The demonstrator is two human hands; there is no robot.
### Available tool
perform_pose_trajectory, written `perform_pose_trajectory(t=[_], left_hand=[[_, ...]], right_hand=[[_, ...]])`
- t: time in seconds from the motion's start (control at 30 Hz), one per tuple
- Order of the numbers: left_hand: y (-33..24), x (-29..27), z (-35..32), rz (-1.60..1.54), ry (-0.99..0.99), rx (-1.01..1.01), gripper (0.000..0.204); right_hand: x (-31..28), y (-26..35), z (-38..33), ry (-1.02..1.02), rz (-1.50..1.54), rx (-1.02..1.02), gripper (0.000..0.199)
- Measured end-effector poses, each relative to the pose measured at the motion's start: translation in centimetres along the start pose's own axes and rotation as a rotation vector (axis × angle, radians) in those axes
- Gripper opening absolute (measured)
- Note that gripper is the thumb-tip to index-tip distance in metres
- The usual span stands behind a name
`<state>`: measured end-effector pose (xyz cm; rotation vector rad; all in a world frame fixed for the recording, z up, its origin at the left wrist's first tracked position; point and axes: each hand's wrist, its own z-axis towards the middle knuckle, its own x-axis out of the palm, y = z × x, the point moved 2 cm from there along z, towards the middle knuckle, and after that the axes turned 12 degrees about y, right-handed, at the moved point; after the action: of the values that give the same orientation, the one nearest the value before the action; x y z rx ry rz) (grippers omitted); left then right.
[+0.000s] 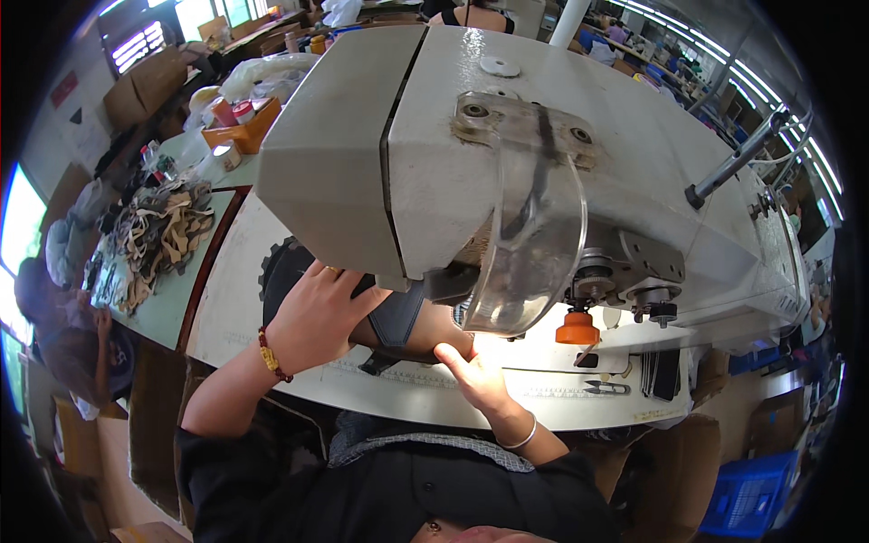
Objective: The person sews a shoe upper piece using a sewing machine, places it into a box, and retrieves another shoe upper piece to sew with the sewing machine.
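The person leans in under the big grey sewing machine point(507, 145), both hands on a dark grey piece of material point(396, 317) that lies on the pale surface point(272, 262) right below the machine's head. The left hand point(317, 317) lies flat on top of the piece, fingers spread and pressing it down, a beaded bracelet point(270, 355) on the wrist. The right hand point(475, 371) sits just beside it, fingers close together with the fingertips point(445, 351) touching the near edge of the piece; a thin bangle point(522, 439) circles that wrist. A clear curved guard point(534, 244) hangs in front of the needle area, with an orange knob point(577, 328) beside it. Small snips point(605, 387) lie on the surface to the right. Off to the left, well apart, a heap of tan cut pieces point(158, 235) rests on a green table point(172, 308).
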<state>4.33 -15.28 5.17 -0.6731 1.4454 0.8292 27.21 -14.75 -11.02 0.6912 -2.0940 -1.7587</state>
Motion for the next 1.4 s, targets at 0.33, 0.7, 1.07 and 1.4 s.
perform_pose_trajectory(t=[0.33, 0.7, 1.07, 1.4], left_hand=[[2.2, 1.4, 0.3, -0.127, 0.055, 0.1, 0.067], [1.3, 0.0, 0.5, -0.031, 0.018, 0.061, 0.055], [1.8, -0.8, 1.2, 0.002, -0.039, 0.116, 0.04], [2.6, -2.0, 1.8, -0.116, -0.091, 0.135, 0.054]], right_hand=[[1.1, 3.6, -0.4, 0.075, 0.152, -0.317, 0.03], [0.8, 4.6, -0.7, 0.06, 0.2, -0.149, 0.026], [0.5, 5.1, -0.2, -0.184, -0.132, -0.49, 0.025], [0.6, 5.8, 0.1, -0.126, -0.022, -0.366, 0.023]])
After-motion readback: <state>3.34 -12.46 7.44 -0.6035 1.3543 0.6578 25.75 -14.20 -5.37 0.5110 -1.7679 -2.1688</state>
